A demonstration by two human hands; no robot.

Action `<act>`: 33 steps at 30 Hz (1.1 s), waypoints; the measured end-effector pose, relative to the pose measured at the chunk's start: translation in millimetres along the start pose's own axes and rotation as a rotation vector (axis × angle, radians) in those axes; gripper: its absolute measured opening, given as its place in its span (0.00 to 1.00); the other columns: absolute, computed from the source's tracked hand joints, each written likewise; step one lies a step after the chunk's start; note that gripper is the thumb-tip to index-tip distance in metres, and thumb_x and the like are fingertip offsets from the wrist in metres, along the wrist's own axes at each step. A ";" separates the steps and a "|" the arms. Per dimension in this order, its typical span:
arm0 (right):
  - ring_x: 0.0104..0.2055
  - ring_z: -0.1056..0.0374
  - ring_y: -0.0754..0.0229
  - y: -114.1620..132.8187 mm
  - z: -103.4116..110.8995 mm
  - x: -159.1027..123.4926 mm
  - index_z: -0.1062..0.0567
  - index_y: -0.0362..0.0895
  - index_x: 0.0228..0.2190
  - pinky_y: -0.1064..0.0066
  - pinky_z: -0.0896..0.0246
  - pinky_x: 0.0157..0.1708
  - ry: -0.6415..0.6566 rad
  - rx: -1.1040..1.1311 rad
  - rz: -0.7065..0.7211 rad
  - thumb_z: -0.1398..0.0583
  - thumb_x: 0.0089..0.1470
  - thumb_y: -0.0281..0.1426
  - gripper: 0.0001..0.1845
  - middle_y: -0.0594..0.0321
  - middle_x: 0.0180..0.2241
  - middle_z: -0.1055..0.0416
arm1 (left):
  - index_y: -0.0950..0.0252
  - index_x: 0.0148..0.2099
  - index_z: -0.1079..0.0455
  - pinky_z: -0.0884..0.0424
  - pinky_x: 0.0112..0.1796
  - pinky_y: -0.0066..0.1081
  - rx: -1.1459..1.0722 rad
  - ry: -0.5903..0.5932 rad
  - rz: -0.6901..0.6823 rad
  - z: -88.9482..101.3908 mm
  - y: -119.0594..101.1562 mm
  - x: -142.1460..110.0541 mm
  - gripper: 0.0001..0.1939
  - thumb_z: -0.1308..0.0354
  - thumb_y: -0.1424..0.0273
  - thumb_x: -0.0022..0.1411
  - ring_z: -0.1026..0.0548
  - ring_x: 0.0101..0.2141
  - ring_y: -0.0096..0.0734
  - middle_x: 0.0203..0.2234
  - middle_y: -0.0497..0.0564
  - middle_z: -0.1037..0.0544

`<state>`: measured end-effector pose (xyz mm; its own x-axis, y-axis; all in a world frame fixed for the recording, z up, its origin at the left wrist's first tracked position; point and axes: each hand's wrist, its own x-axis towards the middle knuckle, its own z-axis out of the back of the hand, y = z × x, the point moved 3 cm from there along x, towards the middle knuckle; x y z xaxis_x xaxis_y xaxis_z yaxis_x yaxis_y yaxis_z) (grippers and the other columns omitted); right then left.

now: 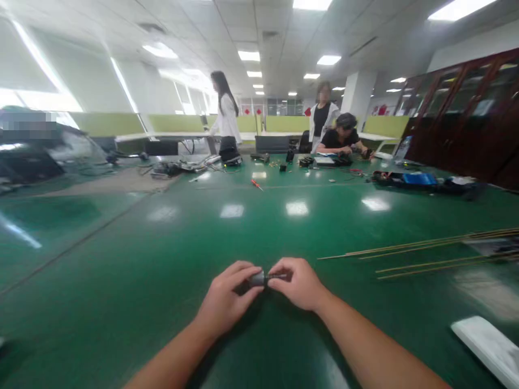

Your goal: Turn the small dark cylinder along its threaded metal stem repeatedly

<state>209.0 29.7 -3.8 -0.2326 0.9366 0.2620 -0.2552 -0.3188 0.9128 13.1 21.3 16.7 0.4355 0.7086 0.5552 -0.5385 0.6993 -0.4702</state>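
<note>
Low over the green table, a small grey cylinder (257, 279) is pinched between the thumb and fingers of my left hand (231, 294). A thin, dark ridged shaft (276, 276) runs out of its right end, either a screw thread or a coil; I cannot tell which. My right hand (300, 285) grips this shaft with thumb and fingertips, which cover part of it. The two pieces lie end to end, roughly level, and seem to touch. Both hands are closed, fingertips facing each other.
Long thin brass-coloured rods (409, 247) lie at the right, and a white block-like object (488, 346) sits near the front right. Farther back are an orange screwdriver (255, 184), a black tray (424, 182) and electronic parts. Several people are around the table's far side and left.
</note>
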 end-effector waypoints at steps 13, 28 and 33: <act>0.28 0.31 0.61 -0.1 0.9 1.1 0.19 0.41 0.30 0.72 0.37 0.30 -0.001 0.015 -0.017 0.33 0.47 0.29 0.06 0.61 0.28 0.23 | 0.60 0.49 0.24 0.26 0.42 0.27 0.004 -0.007 -0.011 1.4 -2.2 -0.6 0.12 0.37 0.71 0.62 0.23 0.40 0.31 0.41 0.51 0.22; 0.28 0.32 0.61 -5.7 0.8 1.3 0.19 0.41 0.30 0.72 0.37 0.31 0.009 0.052 -0.032 0.33 0.46 0.29 0.06 0.61 0.27 0.24 | 0.60 0.50 0.25 0.26 0.43 0.29 0.019 0.004 -0.011 0.8 1.1 -1.3 0.13 0.37 0.71 0.62 0.23 0.41 0.32 0.42 0.52 0.22; 0.28 0.31 0.61 -8.6 -0.4 1.0 0.19 0.41 0.30 0.71 0.36 0.32 0.013 0.079 -0.056 0.33 0.46 0.30 0.06 0.61 0.27 0.24 | 0.60 0.49 0.25 0.25 0.43 0.29 0.011 -0.016 -0.021 1.1 -1.5 -0.3 0.13 0.36 0.70 0.62 0.23 0.40 0.32 0.41 0.52 0.22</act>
<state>210.7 33.4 -11.5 -0.2320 0.9506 0.2062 -0.1934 -0.2528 0.9480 12.9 19.9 18.0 0.4356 0.6919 0.5758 -0.5369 0.7131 -0.4507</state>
